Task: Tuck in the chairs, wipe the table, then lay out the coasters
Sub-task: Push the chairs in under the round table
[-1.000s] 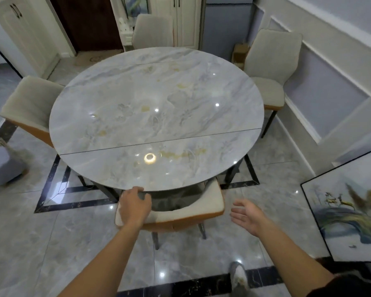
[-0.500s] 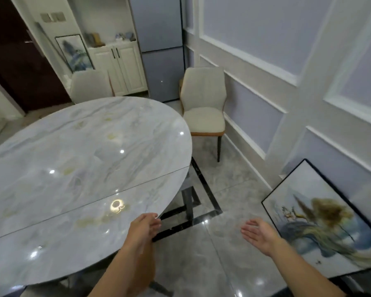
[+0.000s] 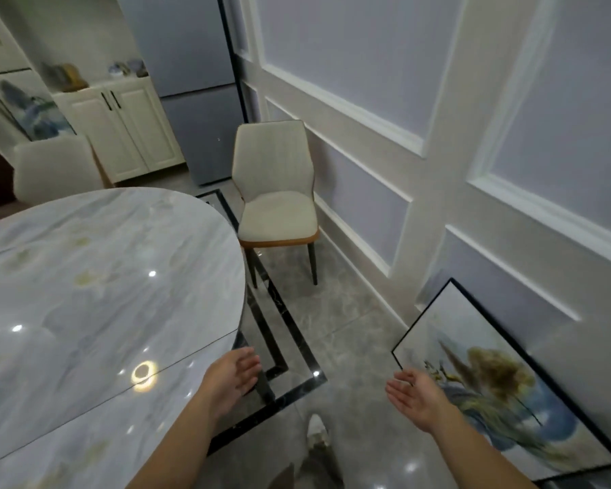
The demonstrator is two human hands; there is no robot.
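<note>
Head camera: both hands are empty, fingers loosely spread, the left hand point(image 3: 235, 374) by the marble table point(image 3: 103, 277) edge, the right hand point(image 3: 415, 395) over the floor. A cream chair point(image 3: 277, 206) stands against the wall point(image 3: 362, 213), apart from the table. Likely best to grip its backrest with both hands and push it straight in.

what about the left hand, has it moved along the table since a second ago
Yes. The left hand went rightward along the table rim, from its near edge to the seam's right end.
</note>
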